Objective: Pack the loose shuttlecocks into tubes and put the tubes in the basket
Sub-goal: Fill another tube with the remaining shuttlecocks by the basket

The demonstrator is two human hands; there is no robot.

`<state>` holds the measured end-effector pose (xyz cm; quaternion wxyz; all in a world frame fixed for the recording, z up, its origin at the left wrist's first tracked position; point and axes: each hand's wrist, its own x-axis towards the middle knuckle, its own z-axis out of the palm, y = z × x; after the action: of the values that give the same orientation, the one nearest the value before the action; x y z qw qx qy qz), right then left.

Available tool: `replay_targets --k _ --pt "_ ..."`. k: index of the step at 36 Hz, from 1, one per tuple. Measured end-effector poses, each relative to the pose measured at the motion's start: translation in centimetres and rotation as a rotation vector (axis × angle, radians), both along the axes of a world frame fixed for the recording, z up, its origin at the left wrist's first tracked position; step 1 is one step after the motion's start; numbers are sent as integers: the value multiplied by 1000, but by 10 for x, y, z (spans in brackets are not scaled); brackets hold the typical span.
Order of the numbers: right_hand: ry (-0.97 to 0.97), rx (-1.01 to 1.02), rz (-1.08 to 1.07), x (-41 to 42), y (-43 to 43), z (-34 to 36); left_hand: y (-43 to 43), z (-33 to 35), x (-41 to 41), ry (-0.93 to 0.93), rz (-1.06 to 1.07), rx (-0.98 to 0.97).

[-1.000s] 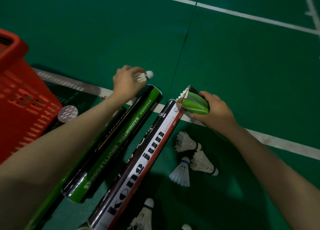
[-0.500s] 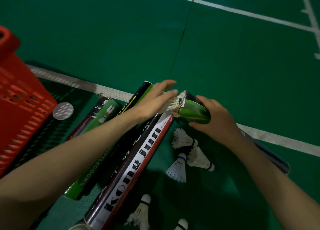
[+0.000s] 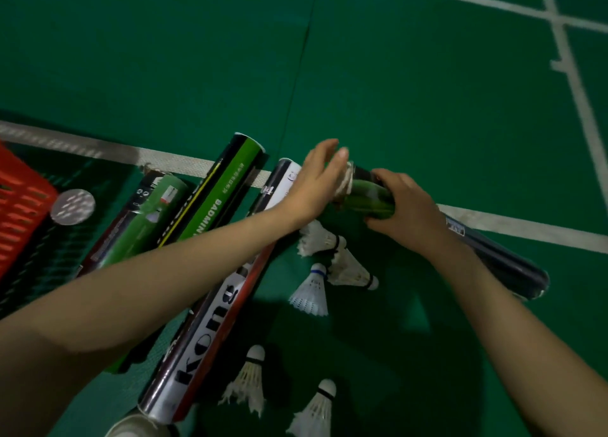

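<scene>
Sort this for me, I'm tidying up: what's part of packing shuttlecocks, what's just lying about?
Job: left hand, right hand, held tube, loose shuttlecocks, three spare tubes, red basket.
Lying about: round lid, white court line.

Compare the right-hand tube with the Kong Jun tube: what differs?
The held tube is dark green; the Kong Jun tube is white, black and red, lettered. The right hand grips the held tube; the Kong Jun tube lies on the floor. Feathers stick from the held tube's mouth under the left hand; the Kong Jun tube's far end shows none. Both are long cylinders.
</scene>
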<state>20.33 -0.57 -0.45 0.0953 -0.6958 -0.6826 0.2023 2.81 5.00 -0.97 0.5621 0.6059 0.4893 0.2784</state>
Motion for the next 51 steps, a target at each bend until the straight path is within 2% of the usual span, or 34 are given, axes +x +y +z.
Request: replay_targets --k 3,7,9,14,17,23,26,29,35,38,42,47,51 --pt "-27 -20 -53 20 -6 -7 -7 -19 -8 328 -152 158" --pt "-47 -87 -92 37 -17 -19 -22 -41 -18 832 -641 253" --pt "-50 -103 -92 39 -21 -22 -28 -47 -18 939 -766 321" --pt "-60 -139 -62 39 -24 -27 -27 -48 -11 970 -720 363" --pt "-74 -164 -68 38 -22 -27 -17 -35 -9 915 -641 375" --pt "-56 -148 -85 39 -22 -20 7 2 -17 603 -276 352" --pt "-37 -120 -77 38 -28 -13 4 7 -24 483 -176 297" --pt "-13 -89 -51 33 -36 -6 -8 9 -24 364 -168 254" --pt "50 -41 7 11 -47 12 -29 15 -19 272 -233 260" --pt "57 -41 40 3 -49 18 -40 18 -18 145 -190 149" --pt "52 -11 63 -4 -52 20 -50 26 -16 -236 -70 -165" --pt "65 18 63 -10 -50 18 -70 29 -6 -302 -54 -288" --pt "19 18 83 -16 -52 11 -73 28 2 -286 -90 -345"
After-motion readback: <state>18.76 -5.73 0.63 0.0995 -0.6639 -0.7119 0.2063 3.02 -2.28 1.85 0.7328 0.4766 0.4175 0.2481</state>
